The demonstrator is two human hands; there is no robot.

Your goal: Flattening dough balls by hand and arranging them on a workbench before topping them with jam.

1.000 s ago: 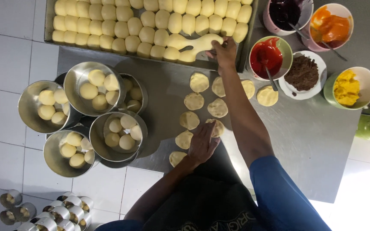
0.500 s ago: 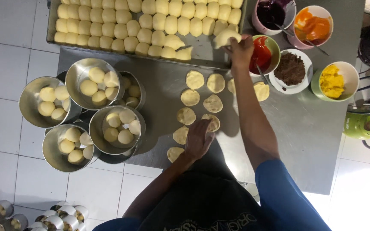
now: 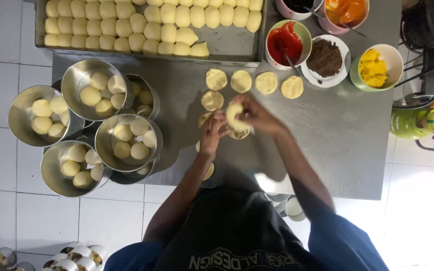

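Note:
A pale dough ball [image 3: 235,114] sits between both my hands above the steel table [image 3: 337,135]. My right hand [image 3: 257,114] wraps it from the right, and my left hand [image 3: 212,131] presses it from the left. Several flattened dough rounds [image 3: 240,81] lie on the table just beyond and under my hands. A metal tray [image 3: 227,45] at the far edge carries rows of dough balls [image 3: 126,25].
Several steel bowls [image 3: 87,83] with dough balls stand stacked at the left. Bowls of fillings sit at the far right: red [image 3: 283,40], brown [image 3: 326,57], yellow [image 3: 373,68], orange [image 3: 346,10]. Small metal tins [image 3: 76,256] stand on the tiled floor.
My right hand took a dough ball from the tray and drew back to the table. My left hand lifted off the flattened rounds and met it on the ball.

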